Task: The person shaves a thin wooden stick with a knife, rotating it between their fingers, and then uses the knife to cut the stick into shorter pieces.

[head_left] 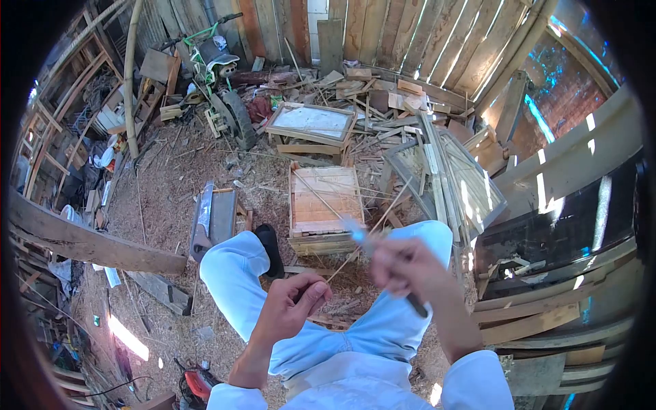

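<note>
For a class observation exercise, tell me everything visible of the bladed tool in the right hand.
The bladed tool is blurred, so its edge and exact outline cannot be read. Its pale, shiny blade looks like metal and points forward and leftward. The right hand grips its middle, hiding part of it; a dark handle end sticks out behind. Held aloft, it crosses a thin stick in this view; contact is unclear.

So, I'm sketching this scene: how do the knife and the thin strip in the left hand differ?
Pose: the knife, in the right hand, points up-left in the picture; the thin strip, in the left hand, slants up-right.
Look: the knife is blurred, with a greyish blade; the thin strip is pale tan.
Size: the knife is thicker; the thin strip is more slender.
Both are held.
</note>
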The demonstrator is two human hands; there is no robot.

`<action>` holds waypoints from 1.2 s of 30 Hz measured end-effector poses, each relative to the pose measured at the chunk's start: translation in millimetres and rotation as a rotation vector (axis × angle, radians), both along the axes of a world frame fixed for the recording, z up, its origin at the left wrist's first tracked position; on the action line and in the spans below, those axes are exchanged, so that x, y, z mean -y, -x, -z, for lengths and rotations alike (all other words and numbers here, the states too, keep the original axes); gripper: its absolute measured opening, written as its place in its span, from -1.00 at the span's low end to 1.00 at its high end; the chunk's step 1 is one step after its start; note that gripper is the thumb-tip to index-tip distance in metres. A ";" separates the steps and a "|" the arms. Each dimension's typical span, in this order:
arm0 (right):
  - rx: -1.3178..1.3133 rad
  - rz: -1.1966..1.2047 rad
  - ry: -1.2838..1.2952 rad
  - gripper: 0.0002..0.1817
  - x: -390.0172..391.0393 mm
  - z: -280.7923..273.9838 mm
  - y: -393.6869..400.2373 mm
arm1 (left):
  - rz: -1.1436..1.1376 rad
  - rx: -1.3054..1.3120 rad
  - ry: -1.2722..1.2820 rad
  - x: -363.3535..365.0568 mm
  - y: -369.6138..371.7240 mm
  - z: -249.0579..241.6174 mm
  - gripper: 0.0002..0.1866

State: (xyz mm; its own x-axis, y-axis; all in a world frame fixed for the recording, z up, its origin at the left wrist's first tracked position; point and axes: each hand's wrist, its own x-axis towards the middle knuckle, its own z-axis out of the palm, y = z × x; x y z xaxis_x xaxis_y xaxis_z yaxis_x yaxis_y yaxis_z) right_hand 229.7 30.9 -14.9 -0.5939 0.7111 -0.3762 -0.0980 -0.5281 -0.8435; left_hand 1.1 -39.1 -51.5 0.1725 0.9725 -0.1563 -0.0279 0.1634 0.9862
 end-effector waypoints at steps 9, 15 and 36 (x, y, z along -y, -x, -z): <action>-0.061 -0.039 -0.028 -0.74 -2.6 -9.0 5.2 | 0.031 -0.012 -0.087 -10.0 -5.3 -4.1 -0.80; -0.024 -0.017 -0.057 -0.74 -4.6 -12.4 3.6 | 0.000 -0.054 -0.115 -8.5 -9.3 -6.5 -0.80; -0.044 0.167 -0.036 -0.59 -20.0 -6.4 -16.6 | -0.029 -0.217 -0.097 0.0 2.1 -4.0 -0.85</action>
State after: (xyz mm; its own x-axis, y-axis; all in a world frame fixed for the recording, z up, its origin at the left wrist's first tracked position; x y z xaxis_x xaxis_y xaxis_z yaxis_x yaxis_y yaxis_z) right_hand 246.3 50.8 -8.4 -0.4817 0.8139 -0.3248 -0.2188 -0.4706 -0.8548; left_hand -1.1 -39.1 -47.5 0.1164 0.9889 -0.0924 0.1831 0.0701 0.9806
